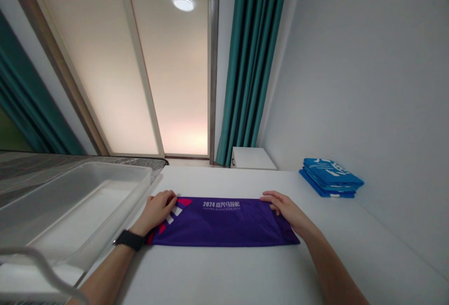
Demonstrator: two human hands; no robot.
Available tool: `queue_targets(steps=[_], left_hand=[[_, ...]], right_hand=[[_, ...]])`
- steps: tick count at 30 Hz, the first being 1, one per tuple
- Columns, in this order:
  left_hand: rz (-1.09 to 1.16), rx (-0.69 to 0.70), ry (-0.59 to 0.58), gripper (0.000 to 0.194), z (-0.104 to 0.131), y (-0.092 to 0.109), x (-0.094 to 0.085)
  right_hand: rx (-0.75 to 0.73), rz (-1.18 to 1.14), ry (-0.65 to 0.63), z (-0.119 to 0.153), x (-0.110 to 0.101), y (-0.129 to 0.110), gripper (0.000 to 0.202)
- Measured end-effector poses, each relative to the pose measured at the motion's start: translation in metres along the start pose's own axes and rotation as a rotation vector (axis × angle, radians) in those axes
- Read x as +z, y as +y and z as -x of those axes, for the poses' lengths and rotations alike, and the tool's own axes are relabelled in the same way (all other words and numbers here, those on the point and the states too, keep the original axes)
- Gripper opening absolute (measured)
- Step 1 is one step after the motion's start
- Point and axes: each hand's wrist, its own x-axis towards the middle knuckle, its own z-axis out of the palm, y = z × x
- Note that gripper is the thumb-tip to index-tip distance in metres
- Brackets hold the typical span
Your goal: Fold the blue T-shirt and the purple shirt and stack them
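Note:
A purple fabric piece (224, 225), folded into a wide flat strip, lies on the white table (217, 277). White lettering with "2024" runs along its far edge, and pink and white stripes mark its left end. My left hand (161, 206), with a black band on the wrist, has its fingers curled over the far left corner. At the far right corner, my right hand (284, 209) pinches the fabric between thumb and fingers. Whether the strip is a bag or a garment cannot be made out.
Folded blue printed items (329, 178) are stacked at the table's right, by the wall. A translucent plastic bin (80, 244) stands left, with a blurred grey curved bar (49, 272) in front. Behind are a white cabinet (252, 157) and a green curtain (250, 71).

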Motion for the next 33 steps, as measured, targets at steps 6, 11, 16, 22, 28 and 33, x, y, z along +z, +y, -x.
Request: queue_targets(steps=[6,11,16,22,28,33], left_hand=[[0.009,0.003,0.006,0.033,0.0,0.0,0.0],[0.008,-0.007,-0.006,0.031,0.0,0.0,0.001],[0.011,-0.006,0.009,0.031,-0.003,-0.008,0.007],[-0.067,0.028,0.051,0.031,-0.001,-0.011,0.011],[-0.138,0.037,0.061,0.03,0.002,-0.005,0.007],[-0.115,0.009,0.048,0.028,-0.001,-0.007,0.007]], right_hand=[[0.044,-0.143,0.049,-0.003,-0.001,0.005,0.039],[0.047,-0.128,0.07,-0.002,0.007,0.001,0.04],[-0.002,-0.091,0.118,0.0,0.011,0.001,0.033],[-0.07,-0.027,0.131,-0.004,0.013,0.016,0.027],[-0.266,0.42,0.234,-0.017,0.022,0.03,0.026],[-0.337,0.802,0.272,-0.02,0.031,0.036,0.022]])
